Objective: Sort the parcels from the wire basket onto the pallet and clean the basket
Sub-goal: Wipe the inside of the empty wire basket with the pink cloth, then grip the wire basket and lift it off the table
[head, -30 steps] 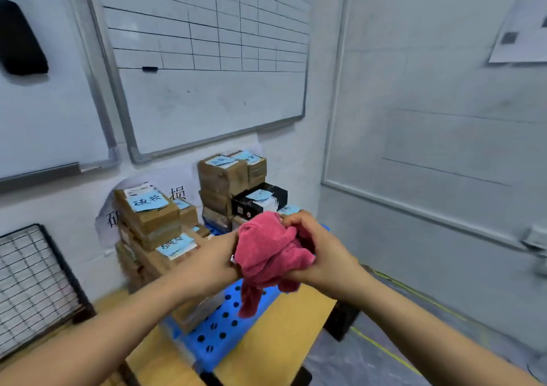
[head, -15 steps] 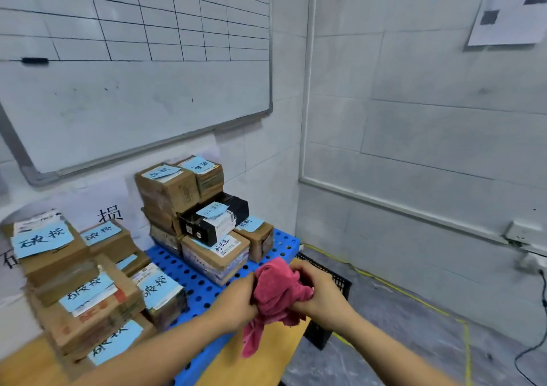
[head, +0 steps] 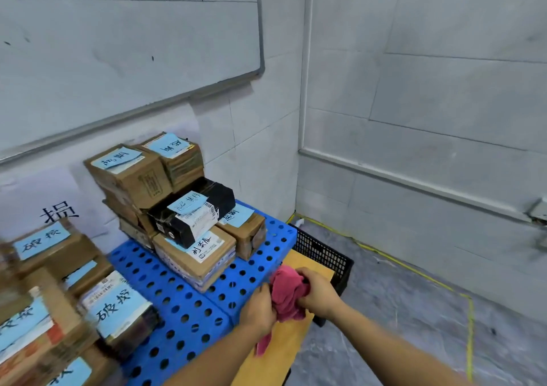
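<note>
Since a moment ago your view has swung right and down, so the corner of the room and the grey floor [head: 399, 311] now fill the right side, and your hands sit lower in the picture. Your fingers [head: 305, 274] on the right hand [head: 321, 292] are curled tight over the top of the crumpled pink-red cloth [head: 288, 294]; your left hand [head: 259, 308] is closed on its left side, with a loose tail of fabric hanging below. Both hands hold the cloth above the yellow-brown flat surface [head: 284, 347] that runs beside the blue perforated plastic pallet [head: 183, 299].

Just behind your right hand, a black plastic mesh crate [head: 322, 255] stands on the floor against the pallet's far corner. On the pallet, a stack of brown cardboard parcels [head: 133, 175] with pale blue handwritten labels rises against the white tiled wall [head: 251, 137], with a black taped parcel [head: 192, 214] lying across two lower cardboard boxes [head: 198, 255]. A second cluster of labelled cardboard parcels [head: 53, 291] sits at the left edge, blurred. Above them hangs a large white gridded whiteboard [head: 127, 45]. The wire basket is out of view
</note>
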